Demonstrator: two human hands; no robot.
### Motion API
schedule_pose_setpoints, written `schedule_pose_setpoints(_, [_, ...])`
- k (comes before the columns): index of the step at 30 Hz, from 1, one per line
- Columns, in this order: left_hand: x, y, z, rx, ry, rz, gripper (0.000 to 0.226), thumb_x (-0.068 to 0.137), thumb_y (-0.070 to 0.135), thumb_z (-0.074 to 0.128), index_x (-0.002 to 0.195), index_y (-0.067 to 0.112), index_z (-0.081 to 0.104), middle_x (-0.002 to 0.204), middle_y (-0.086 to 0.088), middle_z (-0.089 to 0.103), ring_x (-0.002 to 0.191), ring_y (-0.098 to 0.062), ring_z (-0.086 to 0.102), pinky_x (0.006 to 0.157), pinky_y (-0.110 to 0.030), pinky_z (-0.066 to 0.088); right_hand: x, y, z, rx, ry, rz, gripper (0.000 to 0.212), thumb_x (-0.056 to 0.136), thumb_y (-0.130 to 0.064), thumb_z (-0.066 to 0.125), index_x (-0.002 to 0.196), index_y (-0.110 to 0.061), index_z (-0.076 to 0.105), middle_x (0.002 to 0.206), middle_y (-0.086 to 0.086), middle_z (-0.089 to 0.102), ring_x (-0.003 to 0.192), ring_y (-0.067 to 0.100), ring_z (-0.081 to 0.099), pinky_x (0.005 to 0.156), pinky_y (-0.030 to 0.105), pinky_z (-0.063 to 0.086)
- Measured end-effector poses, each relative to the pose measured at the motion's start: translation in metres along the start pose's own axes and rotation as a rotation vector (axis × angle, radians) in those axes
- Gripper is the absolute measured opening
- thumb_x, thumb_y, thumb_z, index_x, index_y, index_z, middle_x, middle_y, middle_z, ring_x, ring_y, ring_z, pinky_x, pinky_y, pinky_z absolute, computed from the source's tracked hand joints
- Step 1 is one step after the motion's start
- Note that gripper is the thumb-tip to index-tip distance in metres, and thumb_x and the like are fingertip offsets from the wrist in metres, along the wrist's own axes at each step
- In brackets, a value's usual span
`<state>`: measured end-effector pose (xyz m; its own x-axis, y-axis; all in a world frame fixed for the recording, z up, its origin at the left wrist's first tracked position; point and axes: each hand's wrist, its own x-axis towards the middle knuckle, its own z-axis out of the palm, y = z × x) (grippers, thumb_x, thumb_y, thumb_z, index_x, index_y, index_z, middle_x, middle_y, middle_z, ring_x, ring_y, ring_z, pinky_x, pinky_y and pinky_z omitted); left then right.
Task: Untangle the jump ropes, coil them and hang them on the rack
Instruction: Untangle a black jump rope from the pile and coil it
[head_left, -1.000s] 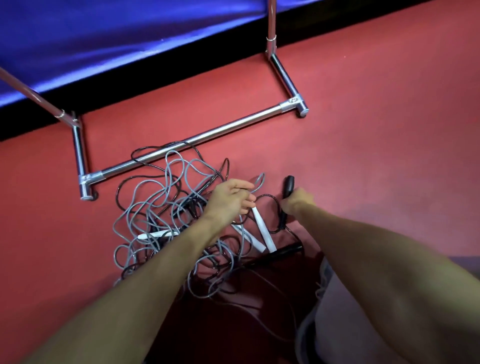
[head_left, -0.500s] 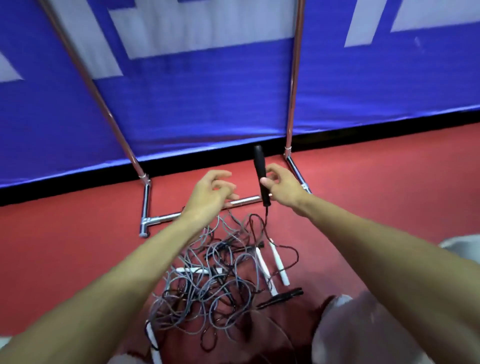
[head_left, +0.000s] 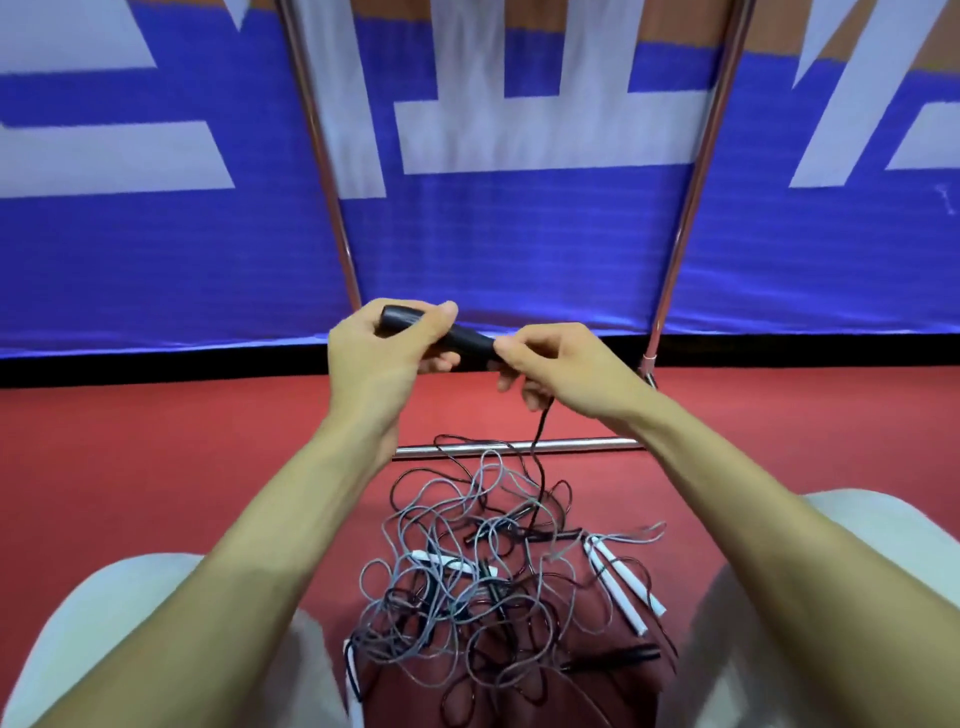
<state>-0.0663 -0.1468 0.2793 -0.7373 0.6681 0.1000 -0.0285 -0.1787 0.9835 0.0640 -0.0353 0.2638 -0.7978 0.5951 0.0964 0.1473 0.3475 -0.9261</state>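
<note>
A tangle of grey and black jump ropes (head_left: 483, 566) lies on the red floor between my knees. Two white handles (head_left: 621, 584) lie side by side at its right, and another black handle (head_left: 618, 656) lies at its lower right. My left hand (head_left: 387, 353) grips a black handle (head_left: 462, 339), held level in the air above the pile. My right hand (head_left: 550, 366) pinches the handle's right end, where its black cord (head_left: 540, 436) drops into the tangle. The chrome rack (head_left: 519, 446) stands just beyond the pile, with two uprights rising.
A blue banner with white lettering (head_left: 493, 234) forms a wall right behind the rack. My knees in light trousers (head_left: 857, 571) flank the pile on both sides. Bare red floor (head_left: 130, 467) stretches left and right.
The black handle has risen higher and turned from upright to level. My left hand, empty before, now grips it, and my right hand has slid to its cord end. The view tilted up.
</note>
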Motion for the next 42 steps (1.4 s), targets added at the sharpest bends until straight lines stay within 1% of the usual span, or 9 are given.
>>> schedule_pose_setpoints(5, [0.013,0.001,-0.015,0.110,-0.010,0.052,0.012,0.078,0.001,0.077,0.077,0.005,0.066,0.064,-0.004,0.066,0.056,-0.019,0.066,0.056,-0.020,0.053,0.019,0.002,-0.004,-0.052,0.069,0.061,0.027,0.095,-0.034,0.054,0.077,-0.015,0.058,0.065,-0.004,0.061,0.052,0.008,0.051,0.059,0.021,0.043])
schedule_pose_setpoints(10, [0.010,-0.009,-0.028,0.794,-0.257,0.298,0.020,0.076,0.015,0.079,0.092,0.021,0.069,0.071,0.006,0.066,0.068,-0.011,0.063,0.067,-0.016,0.046,0.016,-0.010,-0.005,0.005,0.156,-0.005,0.018,0.088,-0.025,0.066,0.074,-0.016,0.059,0.063,-0.003,0.058,0.044,-0.001,0.041,0.051,0.013,0.032])
schedule_pose_setpoints(13, [0.005,-0.017,-0.032,1.129,-0.345,0.367,0.007,0.085,0.027,0.068,0.091,0.023,0.065,0.064,0.002,0.061,0.067,-0.026,0.063,0.066,-0.037,0.050,0.015,-0.022,-0.001,0.094,0.131,-0.066,0.015,0.083,-0.017,0.071,0.078,-0.008,0.061,0.060,-0.002,0.058,0.044,-0.001,0.046,0.048,0.007,0.033])
schedule_pose_setpoints(21, [0.009,-0.011,-0.023,0.896,-0.281,0.186,0.036,0.087,0.043,0.066,0.069,0.015,0.052,0.053,0.006,0.042,0.048,-0.015,0.037,0.050,-0.029,0.030,0.020,-0.008,-0.015,-0.050,0.017,-0.095,0.017,0.086,-0.028,0.069,0.086,-0.013,0.062,0.061,-0.002,0.062,0.058,0.009,0.056,0.064,0.028,0.046])
schedule_pose_setpoints(24, [0.006,-0.006,-0.021,0.518,-0.199,-0.043,0.054,0.081,0.062,0.064,0.063,0.019,0.036,0.046,0.010,0.030,0.040,-0.012,0.024,0.042,-0.022,0.020,0.021,0.011,-0.014,-0.347,-0.193,-0.006,0.017,0.094,-0.021,0.058,0.077,-0.019,0.062,0.073,-0.004,0.067,0.063,-0.003,0.058,0.070,0.016,0.043])
schedule_pose_setpoints(27, [0.004,-0.008,-0.026,0.501,-0.182,-0.048,0.048,0.090,0.054,0.056,0.064,0.016,0.043,0.048,0.004,0.037,0.044,-0.015,0.030,0.044,-0.023,0.026,0.014,0.026,-0.010,-0.497,-0.278,0.073,0.021,0.097,-0.016,0.051,0.079,-0.020,0.059,0.077,-0.010,0.063,0.064,-0.010,0.053,0.062,0.002,0.035])
schedule_pose_setpoints(31, [0.002,-0.015,-0.032,0.564,-0.201,0.030,0.030,0.099,0.031,0.054,0.082,0.006,0.059,0.059,0.001,0.053,0.048,-0.016,0.041,0.049,-0.027,0.034,0.007,0.036,-0.011,-0.551,-0.219,0.089,0.027,0.096,-0.012,0.050,0.071,-0.021,0.052,0.071,-0.010,0.061,0.067,0.005,0.059,0.062,0.014,0.044])
schedule_pose_setpoints(36, [-0.001,-0.020,-0.029,0.539,-0.103,0.073,0.022,0.086,0.023,0.070,0.073,0.017,0.054,0.057,0.000,0.044,0.051,-0.019,0.038,0.050,-0.029,0.031,0.002,0.015,-0.013,-0.060,0.069,0.100,0.015,0.092,-0.009,0.060,0.078,-0.009,0.054,0.072,0.016,0.068,0.061,0.028,0.070,0.055,0.036,0.060])
schedule_pose_setpoints(42, [-0.012,-0.023,-0.013,0.623,-0.272,0.049,0.023,0.095,0.029,0.060,0.073,0.027,0.068,0.053,0.001,0.055,0.039,-0.012,0.043,0.044,-0.022,0.035,-0.001,-0.023,-0.016,0.564,0.297,0.032,0.013,0.095,-0.012,0.056,0.085,-0.004,0.056,0.068,0.008,0.065,0.060,0.025,0.071,0.051,0.026,0.055])
